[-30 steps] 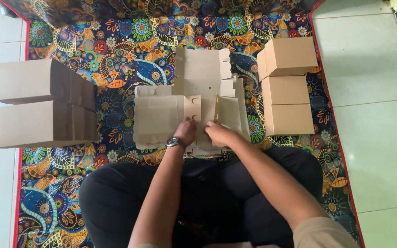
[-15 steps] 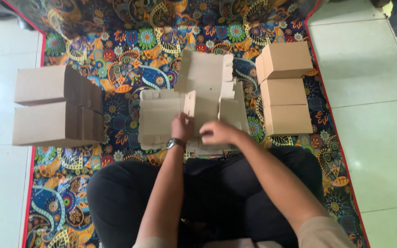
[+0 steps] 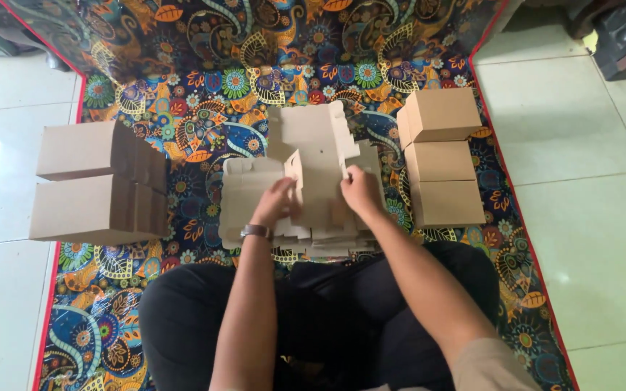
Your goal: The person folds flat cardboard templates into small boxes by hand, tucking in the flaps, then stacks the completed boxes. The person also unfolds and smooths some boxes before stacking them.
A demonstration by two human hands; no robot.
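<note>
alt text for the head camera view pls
A seated person's left hand and right hand grip a flat cardboard box blank atop a stack of blanks on a patterned mat, folded boxes stacked either side.

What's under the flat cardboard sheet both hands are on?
Under the top cardboard sheet held by the left hand and right hand lies a stack of flat sheets, resting on the patterned mat. The hands hide part of it.

Flat brown carton blanks [image 3: 313,181] centre; folded boxes left [image 3: 99,181]; right [image 3: 442,156].
</note>
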